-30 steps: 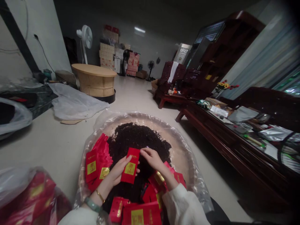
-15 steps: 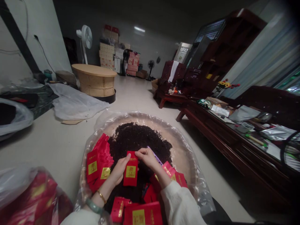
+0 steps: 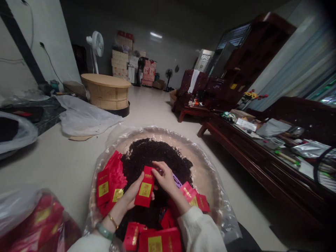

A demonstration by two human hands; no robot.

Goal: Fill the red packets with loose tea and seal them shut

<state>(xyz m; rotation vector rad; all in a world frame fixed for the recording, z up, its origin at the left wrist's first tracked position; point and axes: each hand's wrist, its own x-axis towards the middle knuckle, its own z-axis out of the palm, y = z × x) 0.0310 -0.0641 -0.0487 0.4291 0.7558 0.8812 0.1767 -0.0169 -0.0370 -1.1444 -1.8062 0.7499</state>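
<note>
A small red packet [image 3: 145, 189] with a gold label is held upright, slightly tilted, over a mound of dark dried leaves [image 3: 154, 150] that looks like loose tea. My left hand [image 3: 133, 192] grips it along the left side, thumb on the front. At its top right corner, my right hand [image 3: 166, 177] has its thumb against the packet and its fingers bent over the top edge. Beside that hand a purple implement [image 3: 177, 181] lies partly hidden on the leaves. More red packets [image 3: 103, 187] lie at the left, others [image 3: 195, 199] at the right, and several [image 3: 160, 239] nearest me.
The leaves lie in a round, shallow tray [image 3: 207, 157] lined with clear plastic. A plastic bag of red packets [image 3: 44, 224] stands at the lower left. To the right runs a dark wooden table [image 3: 236, 147] loaded with clutter. A round wooden stand [image 3: 109, 92] is farther back.
The red packet has tilted, its top leaning right and its bottom shifted left. My right hand has risen a little, its fingers lifting above the packet's top edge.
</note>
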